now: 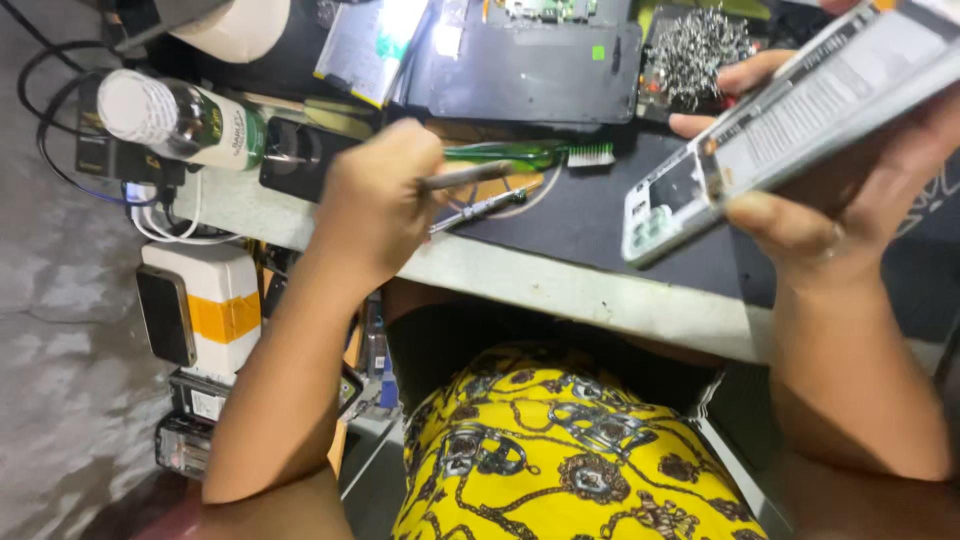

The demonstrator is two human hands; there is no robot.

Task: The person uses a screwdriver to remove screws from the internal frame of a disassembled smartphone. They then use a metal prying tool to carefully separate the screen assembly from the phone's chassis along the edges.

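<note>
White-capped green bottle (185,122) with a pale label lies on its side at the bench's far left, just beside a black block (300,157). Below the bench (560,290) edge sits a white box (215,305) with an orange band and a dark phone-shaped slab (165,315) on its face. Dark flat panel (530,70) with a small green square sticker at top centre; heap of small metal bits (695,50) just right of it. Green toothbrush (530,153) and a thin metal tool (480,208) lie on the black mat (590,215) near the left hand.

Bench's pale front edge runs diagonally, with open mat between the two hands. Yellow patterned fabric (560,450) fills the lower middle.

Left hand (375,205) is closed around a thin grey tool (470,177), tip pointing right, above the mat. Right hand (830,175) grips an opened phone (790,120) from underneath and the far side, tilted, raised off the bench at right; its back shows white label-like panels. Tool tip and phone are well apart.
</note>
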